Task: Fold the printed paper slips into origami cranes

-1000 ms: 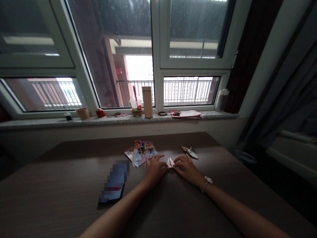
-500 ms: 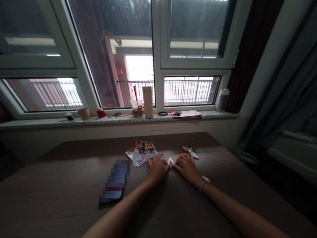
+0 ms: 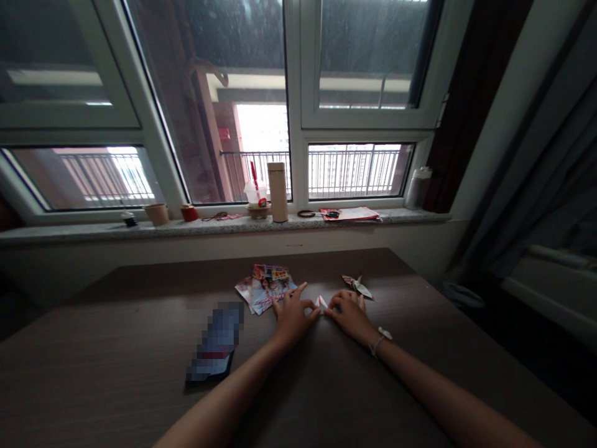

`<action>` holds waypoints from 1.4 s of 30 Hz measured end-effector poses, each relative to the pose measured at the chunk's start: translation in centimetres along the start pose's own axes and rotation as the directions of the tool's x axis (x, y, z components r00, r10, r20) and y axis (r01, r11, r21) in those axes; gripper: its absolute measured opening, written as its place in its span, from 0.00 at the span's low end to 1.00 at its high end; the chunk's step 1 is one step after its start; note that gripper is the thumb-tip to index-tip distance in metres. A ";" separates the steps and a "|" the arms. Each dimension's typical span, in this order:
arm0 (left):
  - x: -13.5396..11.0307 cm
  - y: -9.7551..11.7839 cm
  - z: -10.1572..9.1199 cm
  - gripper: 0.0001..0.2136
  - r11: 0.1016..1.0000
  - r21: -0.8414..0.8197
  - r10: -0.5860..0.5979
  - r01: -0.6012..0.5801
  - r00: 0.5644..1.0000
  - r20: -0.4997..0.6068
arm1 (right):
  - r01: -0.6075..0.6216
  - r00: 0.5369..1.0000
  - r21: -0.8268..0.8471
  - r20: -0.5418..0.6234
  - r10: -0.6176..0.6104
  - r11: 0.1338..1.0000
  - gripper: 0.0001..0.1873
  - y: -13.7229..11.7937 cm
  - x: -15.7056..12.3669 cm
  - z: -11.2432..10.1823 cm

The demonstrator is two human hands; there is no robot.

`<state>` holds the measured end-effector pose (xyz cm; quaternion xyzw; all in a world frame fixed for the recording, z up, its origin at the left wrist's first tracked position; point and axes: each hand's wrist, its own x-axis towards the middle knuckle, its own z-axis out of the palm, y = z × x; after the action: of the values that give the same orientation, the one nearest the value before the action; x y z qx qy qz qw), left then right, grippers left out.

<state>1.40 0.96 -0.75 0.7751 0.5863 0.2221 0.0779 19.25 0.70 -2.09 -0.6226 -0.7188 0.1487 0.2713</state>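
Observation:
Between my two hands a small folded piece of paper [image 3: 321, 303], white with a red line, rests at the table top. My left hand [image 3: 295, 316] pinches its left corner with thumb and forefinger, the other fingers raised and spread. The right corner is pinched by my right hand [image 3: 349, 315], its other fingers curled; a bracelet circles that wrist. Just beyond my right hand lies a folded paper crane [image 3: 358, 286]. Beyond my left hand is a fanned stack of colourful printed papers [image 3: 270, 287]. The parts of the folded paper under my fingertips are hidden.
A phone [image 3: 217, 342] with a blurred screen lies left of my left forearm on the brown table [image 3: 116, 348]. On the windowsill [image 3: 224, 225] stand a beige flask [image 3: 278, 193], a paper cup [image 3: 157, 214], a drink cup with a red straw [image 3: 256, 194] and scissors [image 3: 330, 214] on papers.
Both hands keep their pinch on the folded paper. My left hand's raised forefinger side has lifted and spread slightly; the view has shifted a touch.

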 end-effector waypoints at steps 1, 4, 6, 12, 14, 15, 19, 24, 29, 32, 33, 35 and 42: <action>0.1 0.0 0.0 0.06 1.000 0.005 0.002 -0.002 1.000 -0.002 | 0.000 1.000 -0.003 0.001 0.000 1.000 0.14 0.0 0.0 0.0; 0.2 0.0 0.1 0.06 1.000 0.011 0.003 -0.002 1.000 -0.011 | 0.005 1.000 -0.006 0.002 -0.005 1.000 0.14 -0.1 -0.1 0.1; 0.2 0.1 0.1 0.05 1.000 0.012 0.006 -0.006 1.000 -0.014 | 0.008 1.000 -0.010 0.000 -0.008 1.000 0.14 -0.3 -0.2 0.0; 0.1 0.4 -0.1 0.04 1.000 0.005 0.015 -0.015 1.000 -0.012 | -0.018 1.000 -0.042 0.002 0.018 0.999 0.13 -0.5 -0.1 0.0; 0.0 0.5 -0.1 0.04 1.000 -0.004 0.019 -0.019 1.000 -0.007 | -0.031 1.000 -0.034 0.001 0.031 0.999 0.11 -0.6 -0.1 -0.1; 0.0 0.5 -0.1 0.05 1.000 -0.008 0.021 -0.021 1.000 -0.007 | -0.034 0.999 -0.025 0.002 0.035 0.999 0.11 -0.7 -0.1 -0.2; 0.0 0.2 0.1 0.06 1.000 -0.004 0.020 -0.020 1.000 -0.007 | -0.039 0.999 -0.011 0.008 0.039 0.999 0.10 -0.6 -0.1 -0.3; 0.2 -0.2 0.1 0.07 1.000 0.010 0.016 -0.016 0.999 0.030 | -0.028 1.000 -0.010 0.009 0.028 1.000 0.10 -0.1 0.2 -0.3; 0.3 0.3 -0.2 0.09 1.000 -0.009 -0.030 0.030 0.999 0.042 | -0.047 0.999 0.002 0.002 0.047 0.999 0.11 0.1 0.5 -0.1; 0.4 0.5 -0.2 0.10 0.998 -0.018 -0.065 0.066 0.996 0.056 | -0.061 0.998 0.004 0.002 0.061 0.998 0.11 -0.1 0.5 -0.1; 0.5 0.5 -0.1 0.10 0.998 -0.018 -0.067 0.068 0.996 0.058 | -0.065 0.998 0.000 0.002 0.065 0.998 0.11 -0.1 0.5 -0.2; 0.6 0.4 0.0 0.10 0.998 -0.014 -0.054 0.055 0.997 0.060 | -0.069 0.998 -0.007 0.002 0.069 0.998 0.11 -0.2 0.5 -0.2; 1.0 -0.4 -0.1 0.08 1.000 0.004 -0.009 0.008 0.994 0.108 | -0.061 0.998 0.006 0.034 0.060 0.998 0.10 0.4 0.8 -0.3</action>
<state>1.19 2.02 -0.54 0.7837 0.5850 0.1782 0.1090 19.69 1.54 -1.87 -0.6405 -0.7036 0.1698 0.2567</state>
